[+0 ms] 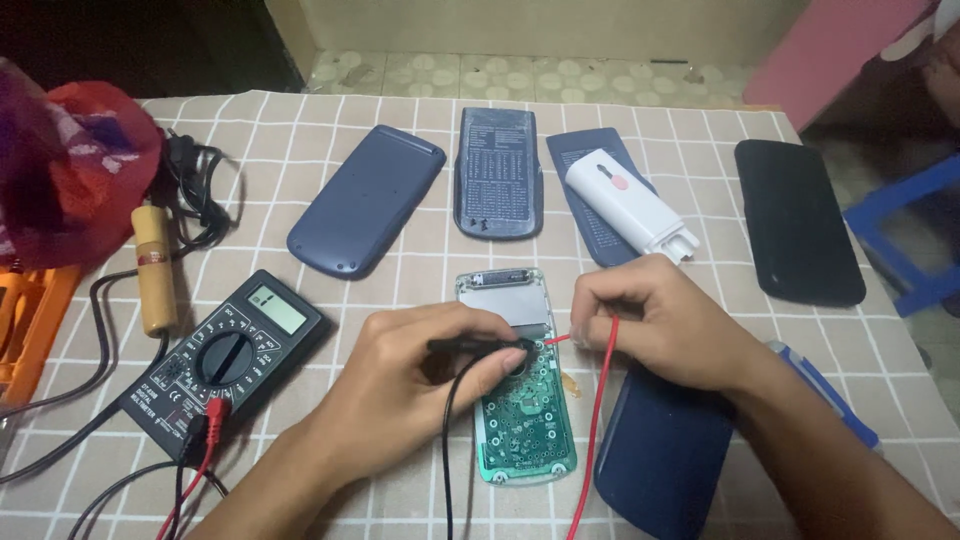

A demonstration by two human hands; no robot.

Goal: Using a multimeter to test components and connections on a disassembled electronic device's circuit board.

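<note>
Fingers: those of the left hand [415, 375] are closed around a black probe [480, 345], its tip over the green circuit board [522, 405]; those of the right hand [655, 320] pinch a red probe [563, 339], whose tip points at the board from 3 o'clock.
Table: checked cloth [300, 130] in beige with white lines covers the whole work surface.
Red bag: crumpled red cloth bag [70, 170] at 10 o'clock, at the left edge.
Dark covers: three blue-grey calculator shells [367, 200] lie in a row at 12 o'clock; a black cover [797, 220] sits at 2 o'clock; another dark blue cover [665, 455] lies at 5 o'clock, partly under the right forearm.
Multimeter: black multimeter [228, 355] at 9 o'clock, dial in the middle, red and black leads plugged in at its lower end.
Opened calculator: circuit board in a pale frame at centre, between both hands; the left hand's fingers hide its middle part.
Leads: red lead [597, 430] and black lead [447, 450] run down across the board's edges towards 6 o'clock.
Soldering iron: wooden handle [153, 270] at 9 o'clock, beside the multimeter.
White device: small white case [625, 205] at 1 o'clock, lying on one shell.
</note>
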